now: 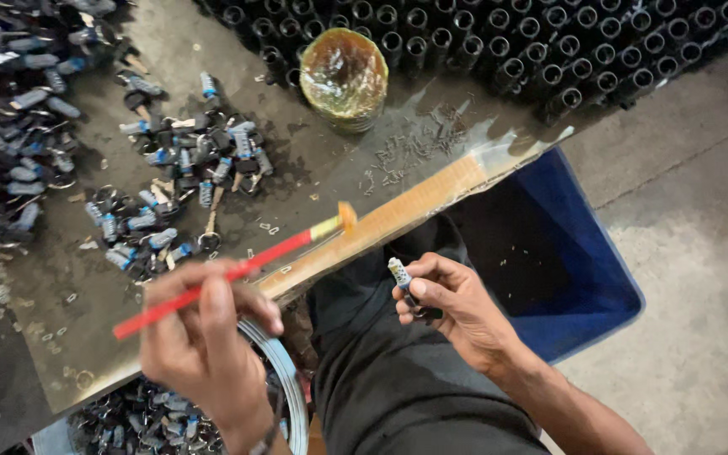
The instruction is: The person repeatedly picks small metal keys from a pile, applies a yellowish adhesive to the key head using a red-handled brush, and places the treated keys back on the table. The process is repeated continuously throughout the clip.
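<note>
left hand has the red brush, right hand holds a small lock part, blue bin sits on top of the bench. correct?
Not quite. The head view shows the blue bin on the floor below the bench edge, not on top of it. The rest holds: the left hand grips the red brush, and the right hand holds a small lock part.

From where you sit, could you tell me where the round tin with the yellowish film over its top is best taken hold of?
Probably by its side wall, just below the rim. The tin stands upright on the table, and its top is only thin film, so nothing there bears a grip. Come from the near side: rows of black tubes crowd in behind it, while the front faces only small scattered metal bits.
</note>
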Tool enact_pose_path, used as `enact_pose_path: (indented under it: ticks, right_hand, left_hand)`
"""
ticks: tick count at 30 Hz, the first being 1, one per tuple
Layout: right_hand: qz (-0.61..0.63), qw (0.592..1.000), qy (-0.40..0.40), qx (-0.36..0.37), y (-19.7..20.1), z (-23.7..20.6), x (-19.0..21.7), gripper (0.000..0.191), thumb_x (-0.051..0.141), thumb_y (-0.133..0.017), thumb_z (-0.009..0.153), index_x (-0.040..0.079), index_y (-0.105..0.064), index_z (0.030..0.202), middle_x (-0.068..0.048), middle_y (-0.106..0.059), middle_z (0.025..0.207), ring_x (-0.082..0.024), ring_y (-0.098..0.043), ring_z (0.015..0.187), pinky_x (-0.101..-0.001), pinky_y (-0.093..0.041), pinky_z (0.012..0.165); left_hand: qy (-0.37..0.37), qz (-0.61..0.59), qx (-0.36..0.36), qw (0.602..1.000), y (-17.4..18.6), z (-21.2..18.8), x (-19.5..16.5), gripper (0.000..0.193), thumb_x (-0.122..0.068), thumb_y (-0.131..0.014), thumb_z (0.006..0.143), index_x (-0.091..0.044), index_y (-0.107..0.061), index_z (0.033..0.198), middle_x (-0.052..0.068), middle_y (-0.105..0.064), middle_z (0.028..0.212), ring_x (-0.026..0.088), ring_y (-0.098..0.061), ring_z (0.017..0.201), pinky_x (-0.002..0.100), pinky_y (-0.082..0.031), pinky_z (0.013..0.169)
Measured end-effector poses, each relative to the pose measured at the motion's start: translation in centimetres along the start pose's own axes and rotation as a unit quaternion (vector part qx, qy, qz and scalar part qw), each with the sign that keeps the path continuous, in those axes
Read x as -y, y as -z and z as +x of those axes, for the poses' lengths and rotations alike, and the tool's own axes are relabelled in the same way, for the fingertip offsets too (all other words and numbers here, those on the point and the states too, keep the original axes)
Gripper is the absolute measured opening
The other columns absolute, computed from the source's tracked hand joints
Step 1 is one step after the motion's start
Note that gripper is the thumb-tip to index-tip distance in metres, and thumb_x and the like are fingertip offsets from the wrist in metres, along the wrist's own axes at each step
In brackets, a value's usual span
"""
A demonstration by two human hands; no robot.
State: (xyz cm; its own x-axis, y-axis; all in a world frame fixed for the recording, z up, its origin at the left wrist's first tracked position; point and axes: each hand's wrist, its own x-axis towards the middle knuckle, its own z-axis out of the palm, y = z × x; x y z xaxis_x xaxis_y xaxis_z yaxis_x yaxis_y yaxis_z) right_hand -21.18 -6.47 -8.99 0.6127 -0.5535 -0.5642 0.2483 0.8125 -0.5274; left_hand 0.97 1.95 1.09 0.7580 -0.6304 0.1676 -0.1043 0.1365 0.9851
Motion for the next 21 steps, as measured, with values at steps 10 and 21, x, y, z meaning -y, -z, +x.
enact_pose_path:
  ticks: [10, 21]
  right_hand:
    - [-0.102, 0.993, 0.044, 0.035, 0.2, -1.0, 0.5, 0.041, 0.01, -0.07, 0.091, -0.007, -0.066, 0.129, -0.017, -0.076, 0.11, -0.024, -0.072, 0.098, -0.0385, -0.058, 0.089]
    - [-0.279, 0.912, -0.05, 0.298, -9.0, 2.4, -8.2, 0.057, 0.026, -0.06, 0.1, -0.004, -0.054, 0.148, -0.014, -0.074, 0.115, -0.018, -0.069, 0.106, -0.0321, -0.055, 0.097]
  left_hand:
    - [-0.069, 0.352, 0.169, 0.918, -5.3, 13.1, 1.4, 0.027, -0.03, -0.072, 0.102, -0.004, -0.076, 0.108, 0.007, -0.072, 0.067, 0.01, -0.066, 0.05, 0.027, -0.05, 0.049]
    - [-0.06, 0.457, 0.062, 0.885, 5.0, 6.8, -4.2, 0.014, -0.02, -0.077, 0.101, -0.01, -0.076, 0.111, 0.002, -0.076, 0.096, 0.013, -0.071, 0.069, 0.029, -0.051, 0.062]
